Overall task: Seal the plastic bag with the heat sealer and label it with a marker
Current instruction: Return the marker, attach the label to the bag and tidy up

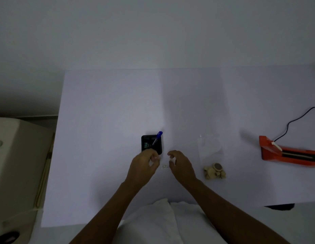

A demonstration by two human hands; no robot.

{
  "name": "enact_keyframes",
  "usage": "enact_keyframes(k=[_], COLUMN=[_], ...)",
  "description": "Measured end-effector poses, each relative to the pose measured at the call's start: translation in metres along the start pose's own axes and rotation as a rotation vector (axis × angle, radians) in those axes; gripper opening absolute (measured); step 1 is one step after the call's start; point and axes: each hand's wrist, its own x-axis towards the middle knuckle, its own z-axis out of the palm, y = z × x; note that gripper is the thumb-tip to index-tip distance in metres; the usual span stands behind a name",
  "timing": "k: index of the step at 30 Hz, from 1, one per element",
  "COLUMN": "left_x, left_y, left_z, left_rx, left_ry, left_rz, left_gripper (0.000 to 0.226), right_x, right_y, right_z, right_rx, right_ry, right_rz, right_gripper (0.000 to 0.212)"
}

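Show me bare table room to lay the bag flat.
Bare: the far half of the table beyond the marker holder and plastic bag; the stretch left of the holder; the strip between bag and heat sealer. Crowded: near middle, where left hand, right hand, a small label and beige pieces cluster.

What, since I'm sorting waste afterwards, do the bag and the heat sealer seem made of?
The bag looks like thin clear plastic film: the white table shows through it. The heat sealer has a hard orange-red body, plastic or painted metal, I cannot tell which, with a dull finish.
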Motion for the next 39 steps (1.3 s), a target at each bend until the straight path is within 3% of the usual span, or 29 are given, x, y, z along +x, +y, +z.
enact_keyframes(k=[4,7,11,16,24,29,39], left_x=[-0.011,-0.016,-0.015,-0.011,-0.011,-0.015,-0.023], left_y=[-0.018,-0.028,-0.034,-0.038,-0.042,-0.048,-0.067], left_z=[0.033,0.05,0.057,0.058,0.061,0.061,0.05], left_rx=[-0.037,-0.048,-0.107,-0.168,-0.149,-0.121,-0.106], left_ry=[-0.116,-0.157,-0.169,-0.244,-0.227,-0.213,-0.194], left_rz=[-0.207,-0.407,-0.535,-0.528,-0.524,-0.517,-0.551], left_gripper=[0.003,0.01,0.02,0.027,0.024,0.023,0.022], right_x=[-0.009,-0.011,-0.012,-0.009,-0.007,-0.004,0.002], right_y=[0.013,0.016,0.021,0.023,0.025,0.021,0.02], right_z=[0.012,0.019,0.024,0.025,0.03,0.035,0.049], right_rx=[-0.069,-0.14,-0.183,-0.192,-0.164,-0.148,-0.182], right_ry=[-0.09,-0.113,-0.131,-0.12,-0.093,-0.075,-0.092], right_rz=[-0.016,-0.023,-0.028,-0.033,-0.061,-0.1,-0.047], right_gripper=[0.038,0.044,0.044,0.038,0.032,0.017,0.022])
